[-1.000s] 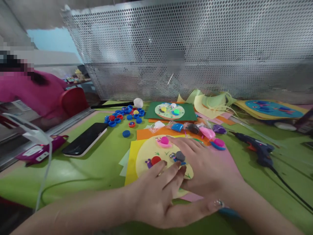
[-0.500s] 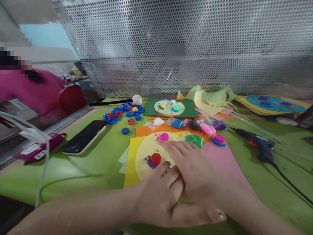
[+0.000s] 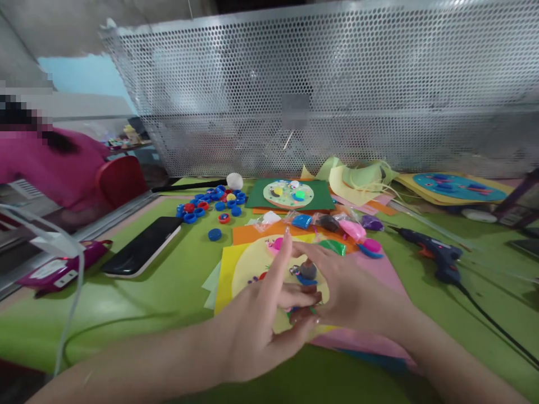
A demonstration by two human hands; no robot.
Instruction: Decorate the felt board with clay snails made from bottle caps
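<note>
My left hand (image 3: 261,320) is over the near part of a pale yellow paper disc (image 3: 246,264), index finger raised and the others stretched rightward. Opposite it, my right hand (image 3: 353,286) curves with index finger and thumb apart. The fingertips of both hands meet at the middle; no object shows plainly between them. On the disc are small snail figures: a grey cap (image 3: 309,271) with a blue body shows through the finger gap, and a pink cap (image 3: 278,244) sits beyond. A red cap (image 3: 263,276) is mostly covered by my left hand.
Loose bottle caps (image 3: 214,234), a phone (image 3: 143,247) and a purple power strip (image 3: 63,266) with a white cable lie left. Clay packets (image 3: 301,221) line the far side. A glue gun (image 3: 438,249) rests right. A person in pink (image 3: 50,168) sits beyond, left.
My right hand has drawn back from covering my left hand. My left index finger has lifted upright, and the fingers have spread. The grey-capped snail has come into view. The camera has tilted slightly up.
</note>
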